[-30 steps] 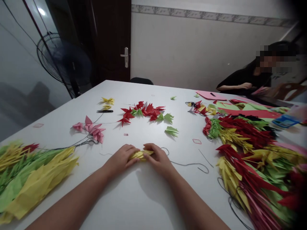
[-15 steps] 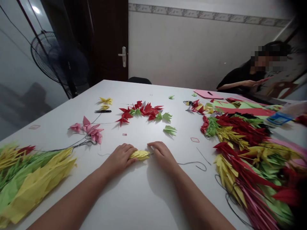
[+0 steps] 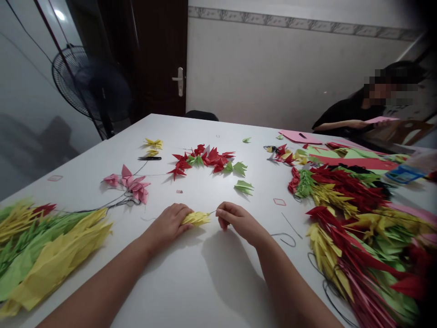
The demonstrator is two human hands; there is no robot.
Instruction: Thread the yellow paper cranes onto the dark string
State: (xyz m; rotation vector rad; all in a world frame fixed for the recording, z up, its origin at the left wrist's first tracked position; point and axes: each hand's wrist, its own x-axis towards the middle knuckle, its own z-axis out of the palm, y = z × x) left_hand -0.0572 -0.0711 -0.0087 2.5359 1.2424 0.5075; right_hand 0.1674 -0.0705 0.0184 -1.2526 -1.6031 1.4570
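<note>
My left hand is closed on a small yellow folded-paper piece at the near middle of the white table. A thin dark cord comes out of the piece's right end. My right hand, thumb and forefinger pinched, holds that cord just right of the piece. Beyond my hands lie a curved row of red paper shapes and green paper pieces. Pink paper flowers rest to the left of them.
Yellow and green folded strips lie at the left edge. A large heap of red, yellow and green paper covers the right side. Black snips lie farther back. A person sits at the far right, holding pink paper.
My right hand has gone from loosely spread fingers to a pinch on the cord, lifted slightly. The cord is now stretched between the yellow piece and my fingers. The view has shifted a little.
</note>
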